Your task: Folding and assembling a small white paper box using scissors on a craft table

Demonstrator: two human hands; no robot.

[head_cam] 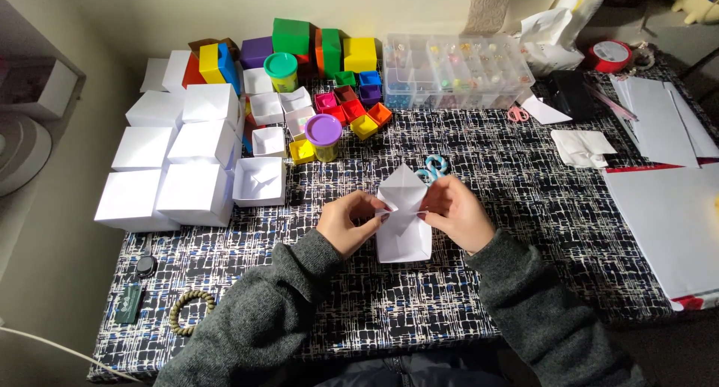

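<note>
A partly folded white paper sheet (404,233) lies on the black-and-white patterned tablecloth (524,230), its top folded to a point. My left hand (346,221) pinches its left edge near the middle. My right hand (455,212) grips the right edge opposite. Both hands press flaps toward the centre crease. Blue-handled scissors (434,165) lie just behind the paper's tip.
Folded white paper boxes (196,144) stack at the left, small coloured boxes (352,106) and two lidded dough tubs (323,136) behind. A clear bead organiser (457,71), red tape roll (608,55) and white sheets (666,215) sit right. A bead bracelet (191,311) lies near left.
</note>
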